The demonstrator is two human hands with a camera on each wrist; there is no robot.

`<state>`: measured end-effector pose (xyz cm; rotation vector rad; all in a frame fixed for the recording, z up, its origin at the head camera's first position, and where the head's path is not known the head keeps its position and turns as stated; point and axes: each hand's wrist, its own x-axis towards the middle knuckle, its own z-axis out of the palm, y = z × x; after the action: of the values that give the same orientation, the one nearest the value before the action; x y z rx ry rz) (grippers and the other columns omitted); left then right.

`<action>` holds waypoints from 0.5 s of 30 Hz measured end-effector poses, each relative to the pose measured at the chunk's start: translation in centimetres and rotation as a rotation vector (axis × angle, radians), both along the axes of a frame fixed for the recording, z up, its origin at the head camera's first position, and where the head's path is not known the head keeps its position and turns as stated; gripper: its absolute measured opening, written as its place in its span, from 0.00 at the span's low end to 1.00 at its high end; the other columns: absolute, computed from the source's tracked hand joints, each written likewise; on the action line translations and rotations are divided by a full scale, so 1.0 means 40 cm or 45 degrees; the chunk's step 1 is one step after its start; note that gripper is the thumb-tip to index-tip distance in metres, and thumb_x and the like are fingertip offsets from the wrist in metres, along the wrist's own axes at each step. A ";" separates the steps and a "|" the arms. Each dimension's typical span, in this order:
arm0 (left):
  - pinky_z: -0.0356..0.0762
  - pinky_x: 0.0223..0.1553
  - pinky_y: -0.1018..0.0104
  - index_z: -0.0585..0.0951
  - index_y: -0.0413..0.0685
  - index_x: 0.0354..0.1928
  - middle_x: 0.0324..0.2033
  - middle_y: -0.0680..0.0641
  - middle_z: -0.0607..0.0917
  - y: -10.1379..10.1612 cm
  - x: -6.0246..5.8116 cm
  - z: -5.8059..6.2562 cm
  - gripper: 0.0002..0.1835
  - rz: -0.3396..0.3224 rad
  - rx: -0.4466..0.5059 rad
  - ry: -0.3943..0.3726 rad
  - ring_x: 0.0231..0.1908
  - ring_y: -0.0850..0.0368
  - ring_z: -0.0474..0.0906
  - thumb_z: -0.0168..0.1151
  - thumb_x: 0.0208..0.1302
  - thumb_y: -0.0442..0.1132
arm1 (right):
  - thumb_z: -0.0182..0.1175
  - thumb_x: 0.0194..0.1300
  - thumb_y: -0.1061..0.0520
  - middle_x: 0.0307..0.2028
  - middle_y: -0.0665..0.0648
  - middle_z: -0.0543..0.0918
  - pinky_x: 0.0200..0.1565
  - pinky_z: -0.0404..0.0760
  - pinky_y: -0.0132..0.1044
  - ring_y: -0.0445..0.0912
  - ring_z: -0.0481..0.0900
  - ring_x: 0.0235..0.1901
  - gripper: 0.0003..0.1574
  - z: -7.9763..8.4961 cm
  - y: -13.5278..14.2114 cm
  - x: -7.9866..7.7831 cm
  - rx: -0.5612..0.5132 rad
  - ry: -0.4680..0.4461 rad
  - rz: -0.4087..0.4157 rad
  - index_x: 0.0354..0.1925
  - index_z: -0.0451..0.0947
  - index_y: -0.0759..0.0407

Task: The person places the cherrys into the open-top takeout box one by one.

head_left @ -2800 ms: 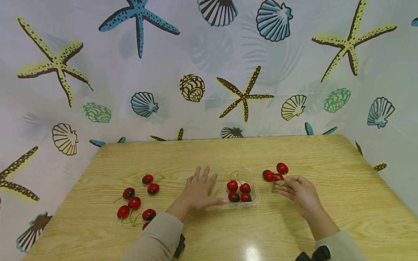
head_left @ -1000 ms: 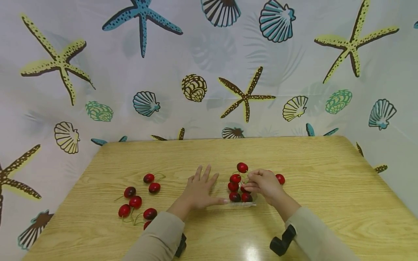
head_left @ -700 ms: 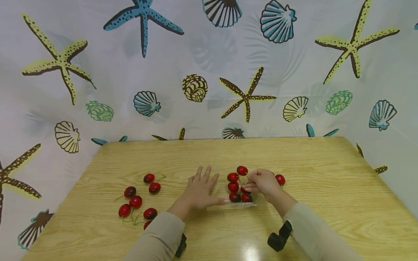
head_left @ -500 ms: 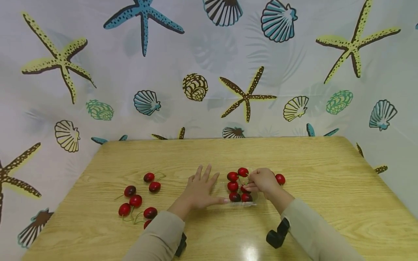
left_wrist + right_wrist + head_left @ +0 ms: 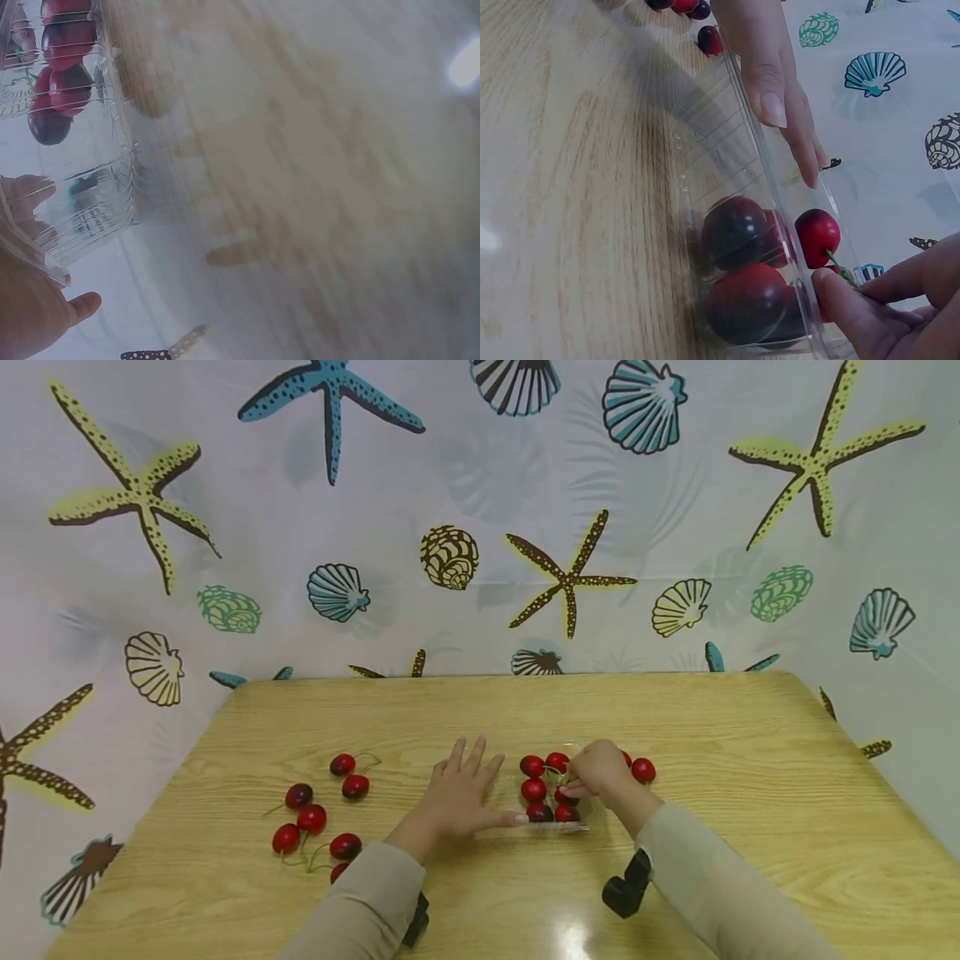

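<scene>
A clear plastic container (image 5: 705,161) holds several red cherries (image 5: 533,790) with green stems, bunched toward its right end. Thumb and forefinger of my right hand (image 5: 600,772) pinch a green cherry stem (image 5: 841,271) over that end. From this stem hangs a cherry (image 5: 817,234), low inside the container; another is partly hidden by my thumb. My left hand (image 5: 461,793) lies against the container's left end, its fingers spread and straight and its thumb along the front side. In the left wrist view the container's bare end wall (image 5: 94,214) stands beside that hand.
Several loose cherries (image 5: 311,819) with stems lie on the wooden table (image 5: 480,710) at the left. Behind my right hand sit more cherries (image 5: 642,770), partly covered. A cloth (image 5: 375,510) printed with shells and starfish hangs beyond the table.
My right hand has carried a pair of cherries by the stems from the pile at the right, over to the container, and lowered them into it. My left hand has stayed in place.
</scene>
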<state>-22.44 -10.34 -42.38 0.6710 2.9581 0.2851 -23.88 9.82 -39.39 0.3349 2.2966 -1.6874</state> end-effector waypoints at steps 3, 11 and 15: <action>0.44 0.55 0.44 0.52 0.53 0.65 0.65 0.45 0.40 0.001 0.000 0.000 0.52 0.000 -0.006 0.006 0.62 0.42 0.31 0.38 0.41 0.78 | 0.47 0.54 0.72 0.14 0.61 0.73 0.25 0.78 0.38 0.46 0.75 0.12 0.10 0.000 -0.003 -0.005 0.022 -0.020 0.006 0.33 0.71 0.80; 0.44 0.55 0.44 0.53 0.53 0.65 0.65 0.45 0.40 0.001 0.003 0.004 0.52 0.003 0.000 0.002 0.62 0.42 0.31 0.39 0.40 0.78 | 0.46 0.56 0.72 0.15 0.61 0.75 0.25 0.77 0.38 0.46 0.76 0.13 0.10 -0.001 -0.007 -0.015 0.076 -0.043 0.051 0.31 0.71 0.82; 0.44 0.55 0.44 0.53 0.53 0.65 0.65 0.45 0.40 0.001 0.003 0.002 0.52 0.002 -0.001 0.000 0.62 0.42 0.31 0.39 0.41 0.78 | 0.47 0.56 0.71 0.16 0.62 0.76 0.25 0.77 0.38 0.46 0.77 0.14 0.10 0.003 -0.004 -0.014 0.103 -0.037 0.075 0.31 0.72 0.81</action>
<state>-22.31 -10.30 -42.31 0.6680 2.9585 0.2839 -24.43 9.66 -39.27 0.3034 2.3345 -1.5550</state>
